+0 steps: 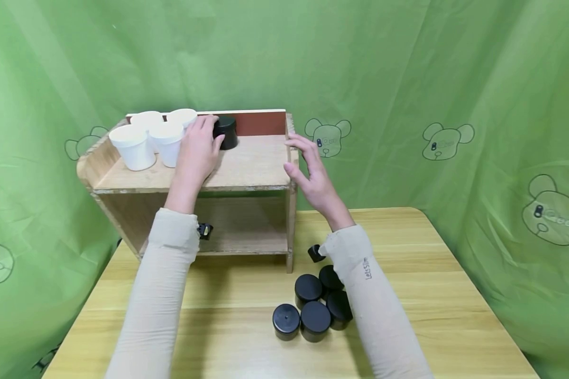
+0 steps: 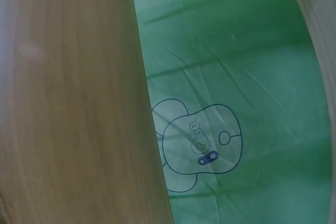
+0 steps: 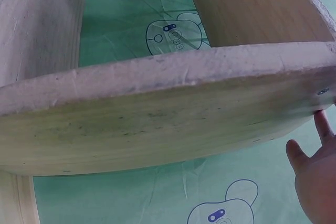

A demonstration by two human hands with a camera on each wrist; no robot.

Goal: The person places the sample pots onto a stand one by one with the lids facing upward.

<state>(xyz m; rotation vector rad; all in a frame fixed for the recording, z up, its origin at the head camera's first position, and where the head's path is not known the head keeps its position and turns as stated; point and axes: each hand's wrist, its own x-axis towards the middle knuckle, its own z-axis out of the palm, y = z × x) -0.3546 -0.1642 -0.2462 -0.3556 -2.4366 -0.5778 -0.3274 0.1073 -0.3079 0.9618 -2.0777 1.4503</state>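
Note:
My left hand [image 1: 199, 147] reaches over the upper board of a wooden shelf [image 1: 256, 163] and holds a black jar [image 1: 227, 134], thumb at its front and fingers at its left side. Just left of that hand, several white cups [image 1: 131, 150] stand close together on the same board. At the shelf's right side panel, my right hand [image 1: 315, 176] rests its fingertips near the top edge, fingers loosely extended. The right wrist view shows part of this hand [image 3: 317, 182] against the wood. The left hand is out of sight in the left wrist view.
Several black jars [image 1: 315, 318] stand grouped on the wooden table [image 1: 237, 337], in front of the shelf and partly behind the right sleeve. A lower board [image 1: 246, 226] lies beneath the upper one. Green cloth [image 1: 374, 68] with bear prints hangs behind and around the table.

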